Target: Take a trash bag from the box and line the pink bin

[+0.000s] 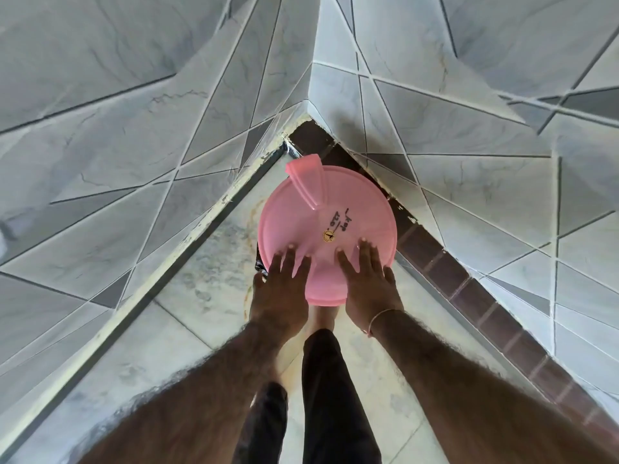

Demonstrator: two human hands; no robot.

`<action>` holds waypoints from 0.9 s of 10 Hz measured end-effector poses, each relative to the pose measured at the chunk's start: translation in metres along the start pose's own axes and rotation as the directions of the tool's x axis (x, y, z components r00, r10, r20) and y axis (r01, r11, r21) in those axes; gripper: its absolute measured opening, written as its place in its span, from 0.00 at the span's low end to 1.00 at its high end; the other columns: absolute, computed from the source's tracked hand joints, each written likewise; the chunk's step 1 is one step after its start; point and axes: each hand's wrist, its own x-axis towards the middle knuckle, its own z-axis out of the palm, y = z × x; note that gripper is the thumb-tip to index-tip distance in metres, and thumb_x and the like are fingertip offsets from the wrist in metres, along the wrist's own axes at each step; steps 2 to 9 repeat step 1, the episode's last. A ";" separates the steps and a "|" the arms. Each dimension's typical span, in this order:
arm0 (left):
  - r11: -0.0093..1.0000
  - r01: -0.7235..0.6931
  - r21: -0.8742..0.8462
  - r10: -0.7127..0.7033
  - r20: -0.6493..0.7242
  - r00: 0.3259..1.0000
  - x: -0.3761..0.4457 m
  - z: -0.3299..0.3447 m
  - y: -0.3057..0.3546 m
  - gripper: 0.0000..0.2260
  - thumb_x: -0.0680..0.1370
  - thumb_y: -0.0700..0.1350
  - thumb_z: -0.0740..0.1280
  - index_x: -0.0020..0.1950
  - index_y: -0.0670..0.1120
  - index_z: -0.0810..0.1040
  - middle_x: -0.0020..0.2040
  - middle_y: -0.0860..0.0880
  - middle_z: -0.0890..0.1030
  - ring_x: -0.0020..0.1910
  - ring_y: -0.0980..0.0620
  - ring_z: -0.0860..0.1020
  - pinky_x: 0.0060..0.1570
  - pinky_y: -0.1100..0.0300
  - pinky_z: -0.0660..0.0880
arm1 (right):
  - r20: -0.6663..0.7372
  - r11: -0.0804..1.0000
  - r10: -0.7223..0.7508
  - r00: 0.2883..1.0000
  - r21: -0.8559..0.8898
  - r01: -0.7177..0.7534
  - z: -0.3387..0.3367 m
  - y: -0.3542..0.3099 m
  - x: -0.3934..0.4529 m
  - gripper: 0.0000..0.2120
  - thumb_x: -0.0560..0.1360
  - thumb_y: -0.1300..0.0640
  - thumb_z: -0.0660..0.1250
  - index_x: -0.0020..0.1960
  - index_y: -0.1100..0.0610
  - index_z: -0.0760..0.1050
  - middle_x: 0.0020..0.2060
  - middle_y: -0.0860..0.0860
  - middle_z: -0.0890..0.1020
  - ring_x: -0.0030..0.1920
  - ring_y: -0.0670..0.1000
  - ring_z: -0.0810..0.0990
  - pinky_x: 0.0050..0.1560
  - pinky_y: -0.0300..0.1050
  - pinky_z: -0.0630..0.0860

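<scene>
pink bin [326,229] in tiled floor corner, lid on | left hand [279,289] and right hand [370,286] flat on lid, fingers spread, grasping nothing | black liner edge [261,264] peeks under rim | tip: press evenly, seat lid without trapping liner unevenly

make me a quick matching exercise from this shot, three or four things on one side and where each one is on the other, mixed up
Things:
1. left hand
2. right hand
3. round sticker
4. lid handle

Places:
A. far edge of the pink lid, toward the wall corner
B. near the lid's centre
C. flat on the lid's near right part
D. flat on the lid's near left part

Pairs: 1-D, 2-C, 3-B, 4-A
</scene>
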 end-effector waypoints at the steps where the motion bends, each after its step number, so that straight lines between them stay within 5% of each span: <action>1: 1.000 -0.001 -0.001 0.002 0.064 0.998 0.003 -0.016 0.003 0.33 0.77 0.46 0.60 0.79 0.53 0.48 0.81 0.46 0.46 0.78 0.43 0.51 0.72 0.35 0.58 | 0.043 1.000 0.013 0.999 -0.009 -0.012 -0.012 -0.004 0.002 0.39 0.76 0.55 0.65 0.78 0.46 0.45 0.79 0.60 0.44 0.79 0.63 0.42 0.74 0.64 0.55; 9: 1.000 -0.001 -0.001 0.002 0.064 0.998 0.003 -0.016 0.003 0.33 0.77 0.46 0.60 0.79 0.53 0.48 0.81 0.46 0.46 0.78 0.43 0.51 0.72 0.35 0.58 | 0.043 1.000 0.013 0.999 -0.009 -0.012 -0.012 -0.004 0.002 0.39 0.76 0.55 0.65 0.78 0.46 0.45 0.79 0.60 0.44 0.79 0.63 0.42 0.74 0.64 0.55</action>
